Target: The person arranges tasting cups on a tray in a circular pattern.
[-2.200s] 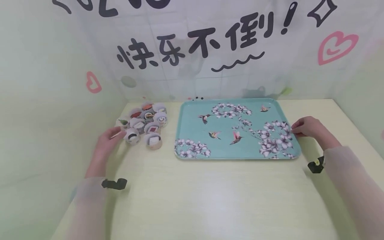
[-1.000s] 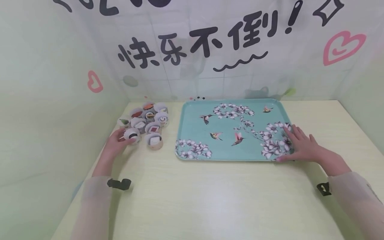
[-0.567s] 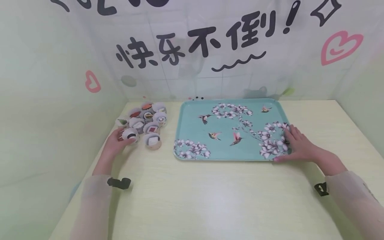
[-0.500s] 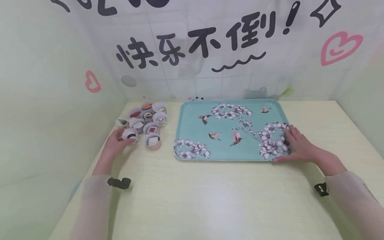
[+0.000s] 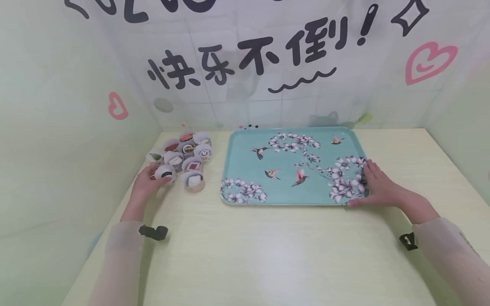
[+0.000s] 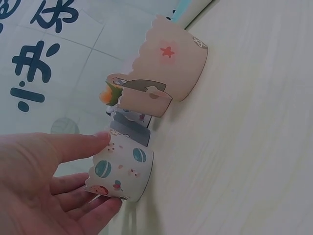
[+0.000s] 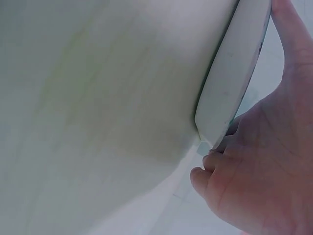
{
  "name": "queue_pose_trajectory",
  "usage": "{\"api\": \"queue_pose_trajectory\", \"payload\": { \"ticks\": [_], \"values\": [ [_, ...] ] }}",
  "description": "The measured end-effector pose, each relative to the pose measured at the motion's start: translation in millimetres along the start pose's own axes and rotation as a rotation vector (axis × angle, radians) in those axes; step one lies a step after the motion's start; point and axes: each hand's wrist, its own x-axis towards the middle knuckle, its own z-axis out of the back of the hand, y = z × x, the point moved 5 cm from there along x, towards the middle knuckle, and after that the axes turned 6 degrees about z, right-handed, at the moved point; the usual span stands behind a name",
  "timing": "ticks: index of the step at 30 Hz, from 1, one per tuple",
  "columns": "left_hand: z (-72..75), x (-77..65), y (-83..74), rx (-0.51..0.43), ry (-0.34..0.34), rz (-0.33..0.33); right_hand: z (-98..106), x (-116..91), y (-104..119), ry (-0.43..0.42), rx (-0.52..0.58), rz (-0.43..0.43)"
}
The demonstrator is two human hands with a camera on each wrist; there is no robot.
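Note:
In the head view my left hand (image 5: 146,182) grips a white paper baking cup (image 5: 166,174) at the front left of a cluster. The left wrist view shows the thumb and fingers on either side of this patterned cup (image 6: 124,166), which stands on the table. Inside it is something white with a dark band. Several more paper cups (image 5: 194,180) with small sushi-like pieces stand close behind and beside it. My right hand (image 5: 384,189) rests, fingers extended, over the front right corner of a turquoise tray (image 5: 291,165) printed with flowers and birds. It hides that corner.
The pale wooden table (image 5: 268,250) runs in front of the cups and tray. A white printed curtain (image 5: 264,93) hangs behind, and green-white walls (image 5: 57,170) rise at both sides. A narrow strip of table separates cups from tray.
Over two seconds my left hand has moved right onto the front left cup. My right hand has gone from pinching the tray's right rim to lying over its corner. Lately both stay still.

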Motion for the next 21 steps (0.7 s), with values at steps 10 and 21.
{"api": "queue_pose_trajectory", "payload": {
  "ticks": [10, 21],
  "values": [
    [1.4, -8.6, -2.9, 0.002, -0.018, -0.003, 1, -1, 1, -0.005, 0.015, -0.001],
    [7.1, -13.7, -14.7, 0.048, -0.022, -0.05, 2, -1, 1, -0.002, 0.029, -0.01]
  ]
}}
